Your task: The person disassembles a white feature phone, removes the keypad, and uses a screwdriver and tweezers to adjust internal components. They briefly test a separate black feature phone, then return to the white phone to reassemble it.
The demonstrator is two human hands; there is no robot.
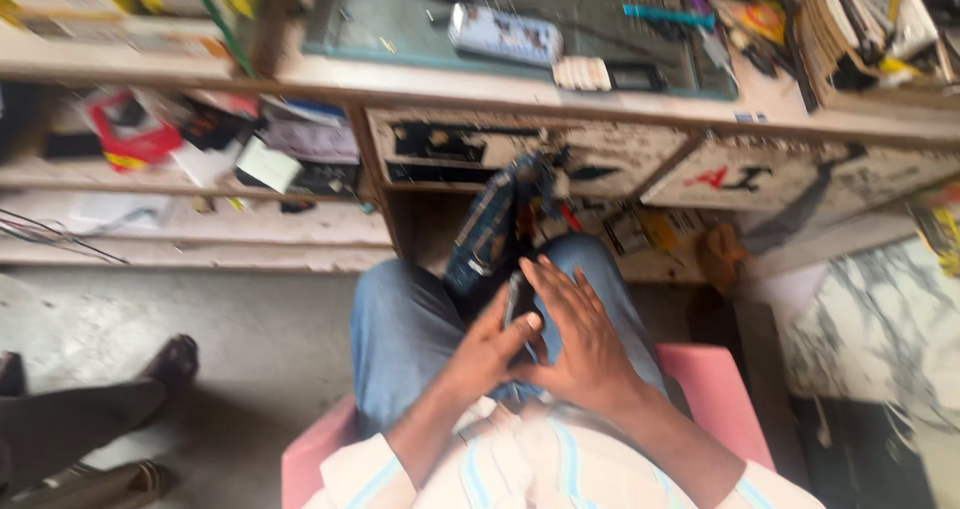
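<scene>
Head view, looking down at a seated person's lap; frame motion-blurred.

Left hand: fingers curled around a small dark slim object, thumb laid across its lower end. Hand closed on it. Object stands roughly upright between the thighs, over the blue jeans. Kind of object not resolvable through the blur.

Right hand: fingers spread and flat, palm down, lying just beside the dark object and touching the left hand at the thumb. Whether the right fingers actually grip the object, I cannot tell; they look open.

Just above the hands: a dark blue patterned cloth item, hanging or propped from the desk edge down to the lap, its lower end near the object's top.

Edges and room: the pink seat shows on both sides of the thighs. Desk front, worn and paint-chipped, runs close ahead of the knees; the knee gap beneath is narrow and crowded. Desk top cluttered with tools and a small blue box. Open shelf at left, full of papers. Bare concrete floor at left gives the widest room; another person's sandalled foot sits at its far edge. Marble slab bounds the right.
</scene>
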